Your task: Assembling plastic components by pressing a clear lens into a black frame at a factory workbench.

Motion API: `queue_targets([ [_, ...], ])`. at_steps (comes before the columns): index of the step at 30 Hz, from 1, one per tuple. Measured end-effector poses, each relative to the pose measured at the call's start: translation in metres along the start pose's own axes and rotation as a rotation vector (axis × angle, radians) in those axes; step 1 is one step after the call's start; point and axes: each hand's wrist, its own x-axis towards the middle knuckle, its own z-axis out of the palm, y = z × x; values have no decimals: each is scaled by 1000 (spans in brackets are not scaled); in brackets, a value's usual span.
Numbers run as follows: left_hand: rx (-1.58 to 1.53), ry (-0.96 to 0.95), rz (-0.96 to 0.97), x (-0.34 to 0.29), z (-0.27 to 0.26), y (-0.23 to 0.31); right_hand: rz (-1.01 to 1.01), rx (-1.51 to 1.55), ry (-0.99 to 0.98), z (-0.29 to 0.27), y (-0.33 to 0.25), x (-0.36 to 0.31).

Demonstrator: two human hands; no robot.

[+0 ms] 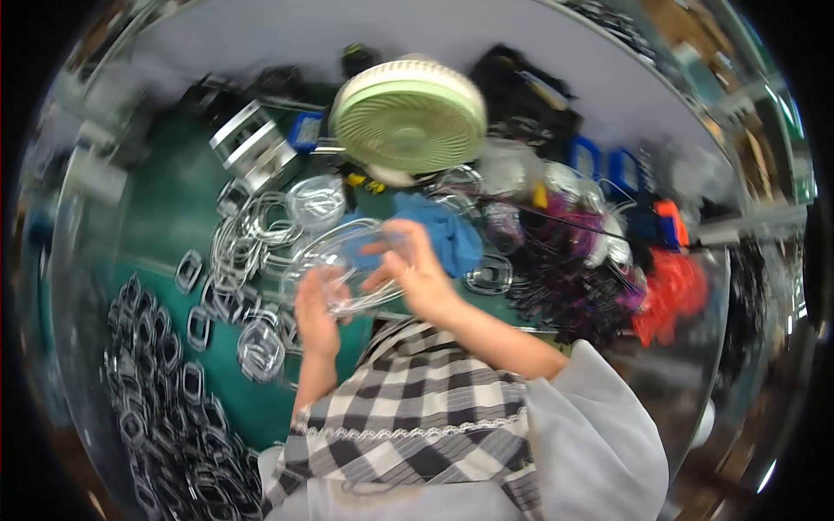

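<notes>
In front of my body, both hands hold up a clear plastic bag (pixel 343 260) with loops of pale cable showing in it. My left hand (pixel 315 304) is closed on the near left edge, fingers pointing up along the plastic. My right hand (pixel 417 269) grips the right side, its thumb and fingers bent against the bag and cable. Motion blur and glare soften the fingertips and the bag's outline. Just behind the bag lies a blue cloth (pixel 443 239). Coils of whitish cable (pixel 243 243) rest on the green table (pixel 165 213) to the left.
A green fan (pixel 408 122) stands at the back middle. Many dark oval-framed pieces (pixel 165 408) cover the left front. Another bagged coil (pixel 261 350) lies near my left forearm. Dark and purple cable bundles (pixel 565 278) and red plastic (pixel 669 291) fill the right side.
</notes>
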Motion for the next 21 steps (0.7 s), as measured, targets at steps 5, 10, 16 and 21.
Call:
queue_targets([
  [5, 86, -52, 139, -16, -17, 5, 90, -75, -87, 21, 13, 4],
  [10, 123, -78, 143, -18, -24, 3, 178, -83, -55, 28, 9, 5],
  [16, 166, -75, 59, -20, -23, 12, 236, -88, -27, 26, 7, 8],
  [21, 252, -49, -15, -22, -22, 19, 263, -153, -35, 29, 1, 9],
])
